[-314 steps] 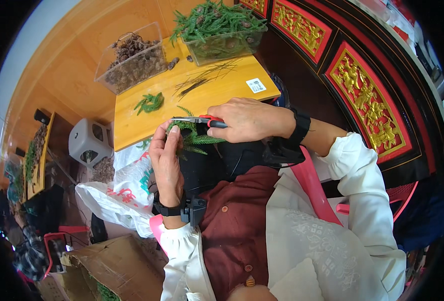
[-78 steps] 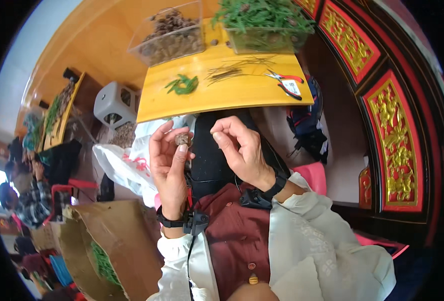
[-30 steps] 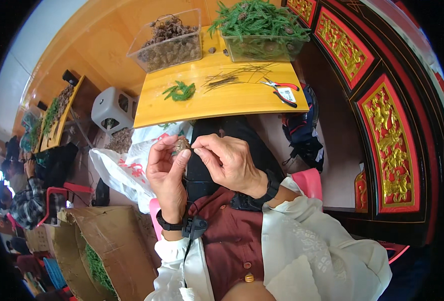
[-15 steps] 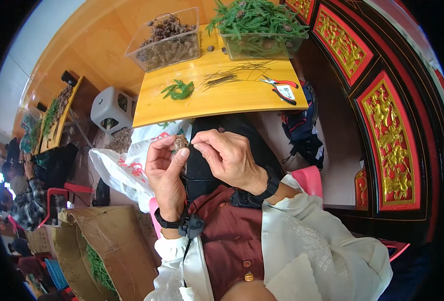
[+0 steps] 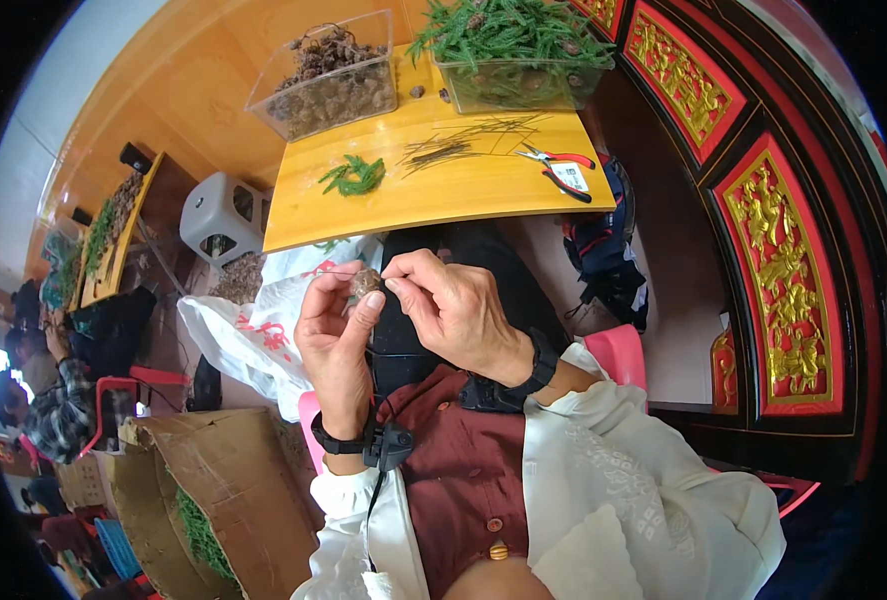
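Observation:
My left hand [image 5: 335, 340] holds a small brown cone [image 5: 366, 283] between thumb and fingertips, raised in front of my chest. My right hand [image 5: 455, 312] pinches at the cone's right side with thumb and forefinger; whether a thin wire is in it I cannot tell. Both hands meet just below the near edge of the yellow table [image 5: 403, 198]. On the table lie a small green sprig bundle [image 5: 352, 178], a bunch of thin dark wires [image 5: 455, 148] and red-handled pliers [image 5: 555, 160].
At the table's far side stand a clear box of brown cones [image 5: 325, 78] and a clear box of green sprigs [image 5: 511, 48]. A white plastic bag [image 5: 248, 330] hangs at my left knee. A cardboard box with greenery [image 5: 213, 490] sits lower left; a grey stool [image 5: 218, 215] and other people are left.
The pliers and green bundle I held long ago now lie on the table. Over the last second my hands stayed together on the cone, with the right fingers shifting slightly.

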The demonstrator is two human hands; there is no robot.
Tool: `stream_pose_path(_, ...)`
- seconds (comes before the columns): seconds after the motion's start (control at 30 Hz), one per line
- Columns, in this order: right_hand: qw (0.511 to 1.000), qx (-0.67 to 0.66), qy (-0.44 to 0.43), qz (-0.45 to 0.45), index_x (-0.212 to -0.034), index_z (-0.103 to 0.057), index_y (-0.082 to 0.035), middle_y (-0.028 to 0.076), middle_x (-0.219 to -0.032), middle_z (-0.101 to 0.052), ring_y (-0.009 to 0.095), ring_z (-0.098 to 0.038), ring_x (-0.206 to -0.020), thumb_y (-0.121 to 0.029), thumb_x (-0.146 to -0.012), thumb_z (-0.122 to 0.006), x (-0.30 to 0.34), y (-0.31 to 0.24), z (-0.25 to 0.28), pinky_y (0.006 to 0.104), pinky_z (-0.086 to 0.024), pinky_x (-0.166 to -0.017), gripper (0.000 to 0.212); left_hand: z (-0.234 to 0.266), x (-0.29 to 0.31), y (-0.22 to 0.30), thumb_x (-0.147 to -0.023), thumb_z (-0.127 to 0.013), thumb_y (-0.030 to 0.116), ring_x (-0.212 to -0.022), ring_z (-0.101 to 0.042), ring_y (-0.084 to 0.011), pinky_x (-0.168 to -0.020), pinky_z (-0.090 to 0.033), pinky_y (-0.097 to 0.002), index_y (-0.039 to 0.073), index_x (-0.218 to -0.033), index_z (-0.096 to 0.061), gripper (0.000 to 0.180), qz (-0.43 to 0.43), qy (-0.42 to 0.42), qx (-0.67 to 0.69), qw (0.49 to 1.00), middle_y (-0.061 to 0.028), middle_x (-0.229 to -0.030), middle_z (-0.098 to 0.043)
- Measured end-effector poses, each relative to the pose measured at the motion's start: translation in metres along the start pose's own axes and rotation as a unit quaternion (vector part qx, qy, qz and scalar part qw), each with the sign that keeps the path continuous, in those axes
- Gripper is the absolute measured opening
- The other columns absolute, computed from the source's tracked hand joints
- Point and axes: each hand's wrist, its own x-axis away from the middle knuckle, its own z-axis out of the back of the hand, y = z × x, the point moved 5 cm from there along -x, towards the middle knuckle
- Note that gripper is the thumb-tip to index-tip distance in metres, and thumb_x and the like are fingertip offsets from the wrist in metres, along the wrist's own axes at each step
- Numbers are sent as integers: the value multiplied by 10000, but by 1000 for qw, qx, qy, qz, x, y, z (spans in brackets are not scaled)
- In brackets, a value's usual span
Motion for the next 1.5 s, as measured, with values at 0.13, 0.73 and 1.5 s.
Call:
stream_pose_path(0.13,1000,16,7,14,-906,-573,-55,81,-673,-597,231,-603,-546,-54,-836,-626,-1,1,3,319,-451,-490,87,-5,0,-2,-875,-610,32,-866,-542,-96,-698,-449,-206,17,-1078,-566,209,11,-3,36,999,-49,-1028,-588)
stream_pose_path(0.73,997,-62,31,29,-871,-584,-16,90,-740,-625,198,-631,-616,3,-817,-631,-4,7,13,294,-472,-538,74,-7,-6,-17,-932,-561,154,-845,-554,-138,-719,-454,-240,34,-1069,-553,182,75,-56,180,979,-65,-973,-579)
stream_pose_path(1.5,973,-177,-143,-41,-886,-630,0,50,-754,-647,101,-597,-662,-16,-830,-632,-15,41,23,244,-474,-599,58,-18,-6,-29,-965,-500,217,-936,-498,-173,-778,-394,-266,78,-1068,-493,173,47,-156,159,974,-101,-1100,-542)
